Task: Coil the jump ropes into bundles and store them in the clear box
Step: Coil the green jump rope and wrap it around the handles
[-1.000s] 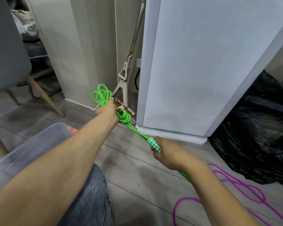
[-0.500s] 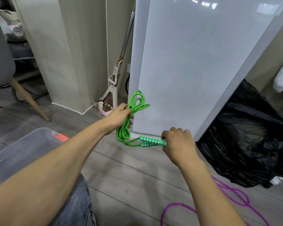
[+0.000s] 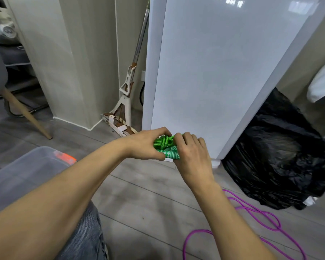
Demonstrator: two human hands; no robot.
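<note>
The person holds a green jump rope [image 3: 164,143] up in front of the body, bunched into a tight bundle between both hands, above the grey plank floor [image 3: 148,194]. The left hand [image 3: 144,145] has its grip curled round the coiled cord, with the thumb underneath and the fingers arched over the top. The right hand [image 3: 191,154] closes its grip on the other side, where its fingers wrap the green-and-white checkered handles [image 3: 170,153]. It looks like two handles lie side by side there, though the fingers hide most of them.

The clear box [image 3: 26,169] sits on the floor at the lower left, beside the person's denim-clad knee [image 3: 86,237], well apart from the rope; an orange latch [image 3: 65,158] shows on its near corner. A purple jump rope [image 3: 251,211] lies loose in loops on the floor at the lower right, under the right forearm.

Behind the hands stands a tall white cabinet [image 3: 223,72]. A mop [image 3: 126,102] leans in the gap to its left, and a black plastic bag [image 3: 281,156] slumps on the floor to its right. A wooden chair leg [image 3: 26,113] shows at the far left.
</note>
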